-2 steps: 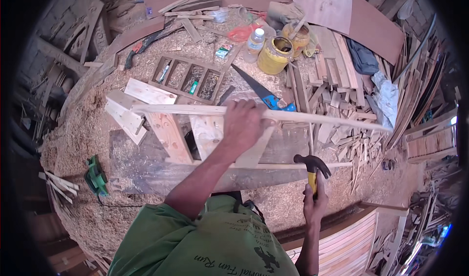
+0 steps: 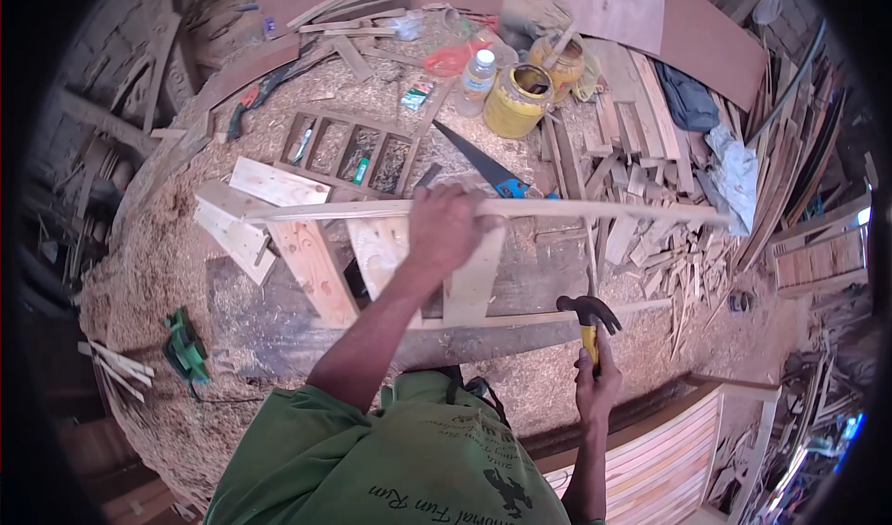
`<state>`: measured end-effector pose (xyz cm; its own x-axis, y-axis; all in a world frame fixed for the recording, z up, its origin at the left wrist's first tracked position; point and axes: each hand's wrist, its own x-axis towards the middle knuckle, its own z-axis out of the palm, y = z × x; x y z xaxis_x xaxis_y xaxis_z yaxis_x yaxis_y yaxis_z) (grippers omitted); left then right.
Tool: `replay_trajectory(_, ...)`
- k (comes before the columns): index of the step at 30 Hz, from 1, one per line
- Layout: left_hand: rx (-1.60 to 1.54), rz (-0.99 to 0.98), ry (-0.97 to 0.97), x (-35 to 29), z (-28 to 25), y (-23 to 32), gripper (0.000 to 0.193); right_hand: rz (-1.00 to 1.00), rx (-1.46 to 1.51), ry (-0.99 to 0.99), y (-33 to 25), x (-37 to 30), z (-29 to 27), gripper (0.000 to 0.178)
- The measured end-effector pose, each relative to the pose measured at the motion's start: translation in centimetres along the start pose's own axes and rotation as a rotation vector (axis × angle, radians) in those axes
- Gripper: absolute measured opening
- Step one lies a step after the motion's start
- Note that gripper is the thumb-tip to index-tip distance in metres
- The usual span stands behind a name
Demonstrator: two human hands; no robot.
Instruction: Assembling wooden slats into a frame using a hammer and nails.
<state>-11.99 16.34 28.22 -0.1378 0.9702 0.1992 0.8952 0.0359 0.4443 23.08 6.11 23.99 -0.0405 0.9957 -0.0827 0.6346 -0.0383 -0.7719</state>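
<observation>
My left hand (image 2: 450,230) is closed over a long thin wooden strip (image 2: 344,210), the upper rail of a wooden frame; the strip's right end is blurred. Several pale boards, among them one knotty board (image 2: 313,272), stretch between this strip and a lower strip (image 2: 520,320) nearer me. In my right hand (image 2: 597,376) is a claw hammer (image 2: 589,319) with a black head and yellow handle, held upright near the right part of the lower strip. Part of the frame is hidden behind my left forearm.
Beyond the frame lie a handsaw (image 2: 478,158) with a blue handle and a divided wooden tray (image 2: 321,151). A yellow tub (image 2: 517,107) and a clear bottle (image 2: 477,81) stand further back. A green power tool (image 2: 184,347) rests on sawdust at left; scrap wood (image 2: 641,237) is piled right.
My left hand has shifted slightly left with the upper strip, and the strip's right end has moved. The right hand and hammer have stayed almost in place.
</observation>
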Motion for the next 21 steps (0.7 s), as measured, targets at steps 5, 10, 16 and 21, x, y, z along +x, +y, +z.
replay_trajectory(5,-0.082,-0.249,-0.298,2.5,3.3,-8.3,0.039,0.125,-0.218,0.007,1.2,2.0,3.1,0.043)
replay_trajectory(10,-0.151,-0.290,-0.214,-1.4,11.2,-17.4,0.034,-0.063,-0.460,-0.010,1.6,6.7,6.6,0.043)
replay_trajectory(16,-0.113,-0.262,0.184,-5.7,12.1,-22.9,0.026,-0.397,-0.562,-0.210,3.4,11.9,10.3,0.043)
replay_trajectory(21,0.478,-0.885,-0.069,-6.6,6.6,-29.0,0.045,-0.449,-0.563,-0.277,6.7,13.2,13.4,0.040)
